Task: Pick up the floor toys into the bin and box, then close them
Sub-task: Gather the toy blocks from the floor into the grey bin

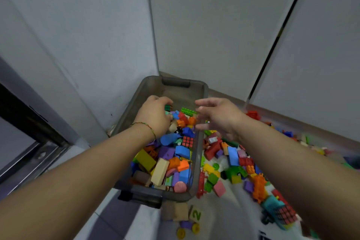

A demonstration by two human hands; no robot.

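A grey see-through bin (198, 154) stands on the floor in the wall corner, about half full of coloured toy blocks (165, 161). My left hand (155, 117) is over the bin's far half, fingers curled around a small green-and-black cube (168, 107). My right hand (218, 117) hovers above the bin's right rim, fingers spread and relaxed, holding nothing. To the right of the bin a heap of loose bricks (233, 163) lies on the white floor.
White walls close in behind and to the left of the bin. A dark metal door frame (35, 142) is at the left. A number tile (195, 214), cardboard pieces and a small wheeled toy (188, 227) lie in front of the bin. Puzzle cubes (284, 215) sit lower right.
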